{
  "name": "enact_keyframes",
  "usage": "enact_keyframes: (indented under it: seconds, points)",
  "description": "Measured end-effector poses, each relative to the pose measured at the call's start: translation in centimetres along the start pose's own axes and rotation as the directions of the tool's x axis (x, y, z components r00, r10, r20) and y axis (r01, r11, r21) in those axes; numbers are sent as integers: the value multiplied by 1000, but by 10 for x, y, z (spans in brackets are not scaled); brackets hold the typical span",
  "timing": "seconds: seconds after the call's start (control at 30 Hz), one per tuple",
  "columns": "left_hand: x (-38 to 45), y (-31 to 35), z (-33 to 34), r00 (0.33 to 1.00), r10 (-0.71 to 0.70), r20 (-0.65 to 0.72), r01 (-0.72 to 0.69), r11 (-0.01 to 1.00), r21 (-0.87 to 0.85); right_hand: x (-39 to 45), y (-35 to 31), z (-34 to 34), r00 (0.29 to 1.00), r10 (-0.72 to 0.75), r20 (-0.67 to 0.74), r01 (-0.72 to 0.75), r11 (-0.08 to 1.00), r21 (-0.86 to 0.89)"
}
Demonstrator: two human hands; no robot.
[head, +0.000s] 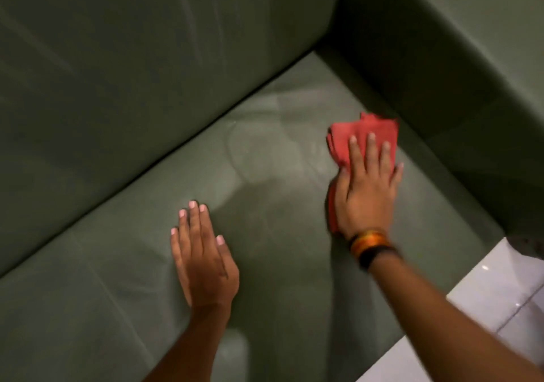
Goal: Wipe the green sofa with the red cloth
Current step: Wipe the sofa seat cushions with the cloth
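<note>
The green sofa fills the view; its seat cushion (pixel 265 152) runs from lower left to the right armrest. A folded red cloth (pixel 347 137) lies on the seat near that armrest. My right hand (pixel 366 187) presses flat on the cloth, fingers spread over it, bangles on the wrist. My left hand (pixel 203 258) rests flat on the seat to the left, fingers together, holding nothing. A paler, shiny patch shows on the seat between the hands.
The backrest (pixel 132 58) rises at the upper left and the right armrest (pixel 456 72) walls in the seat on the right. White tiled floor (pixel 500 299) shows past the seat's front edge at lower right.
</note>
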State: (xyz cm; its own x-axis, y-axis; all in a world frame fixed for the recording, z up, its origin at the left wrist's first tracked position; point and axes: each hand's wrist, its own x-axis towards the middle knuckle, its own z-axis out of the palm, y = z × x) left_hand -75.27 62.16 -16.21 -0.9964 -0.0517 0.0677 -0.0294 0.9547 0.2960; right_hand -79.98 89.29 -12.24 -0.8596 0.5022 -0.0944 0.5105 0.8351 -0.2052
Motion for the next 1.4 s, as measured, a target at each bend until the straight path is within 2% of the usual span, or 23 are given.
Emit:
enact_keyframes:
  seconds: [0.03,0.1,0.23,0.3,0.37,0.4,0.43,0.53,0.6,0.67,0.7,0.73,0.83,0.9,0.93,0.97,1.03,1.1,1.17,1.23,1.27,1.33,1.4]
  points:
    - [0,0,1,1000,0,6,0,1000,6,-31,-9,3,1000,-14,18,14,1000,-18]
    - [0,-3,2,1000,7,14,-7,1000,15,-81,-45,13,964,-236,119,240,971,-22]
    - [0,-7,6,999,12,30,-13,1000,27,-51,-114,32,678,-704,210,710,702,63]
    - [-1,-6,5,1000,12,26,-13,999,31,7,-131,34,513,-828,226,846,533,32]
    - [-1,-5,5,1000,7,20,-8,999,43,54,-132,30,457,-858,234,885,465,-24]
    - [-1,-5,5,1000,4,22,-5,999,49,67,-125,27,498,-838,224,864,502,-41]
    - [-1,-5,4,1000,-2,23,1,999,53,76,-115,24,581,-789,200,810,585,-47]
    - [0,-4,3,999,5,39,-7,999,51,83,-81,15,917,-393,66,395,918,-20]
    - [0,-4,3,999,16,43,-19,997,74,79,-83,10,989,-144,24,144,990,6]
    - [0,-6,4,999,6,47,-10,996,87,57,-110,12,992,-125,29,126,992,-12]
    - [-1,-6,4,999,2,45,-5,997,82,37,-127,16,970,-237,50,238,971,-20]
    - [-2,-7,3,999,4,40,-7,997,77,13,-145,22,910,-402,100,404,915,-4]
    - [-2,-7,6,999,42,18,-43,996,78,-27,-178,31,602,-758,252,769,635,71]
    - [-2,-8,7,1000,28,10,-29,997,71,-1,-176,29,497,-840,217,858,514,26]
    - [-3,-8,7,1000,22,14,-23,997,72,15,-168,28,485,-851,203,870,492,-16]
    - [-4,-8,6,999,25,21,-26,997,76,32,-156,26,519,-834,189,853,518,-56]
    - [-5,-7,4,999,27,28,-30,995,95,57,-123,21,693,-708,133,719,692,-62]
    - [-5,-7,5,999,14,30,-17,996,93,61,-82,12,894,-443,75,447,893,-52]
    - [-6,-6,5,999,13,38,-16,997,80,46,-45,4,982,-188,-1,188,982,-26]
    - [-6,-6,5,999,13,42,-17,996,82,7,-39,5,998,-61,-25,61,998,7]
    - [-6,-6,4,999,13,42,-16,997,80,-19,-48,9,997,-73,-15,73,997,19]
    - [-6,-5,1,999,19,34,-21,998,64,-64,-80,24,965,-257,46,256,966,42]
    - [-6,-3,0,999,30,23,-30,999,39,-86,-108,35,878,-472,83,470,882,48]
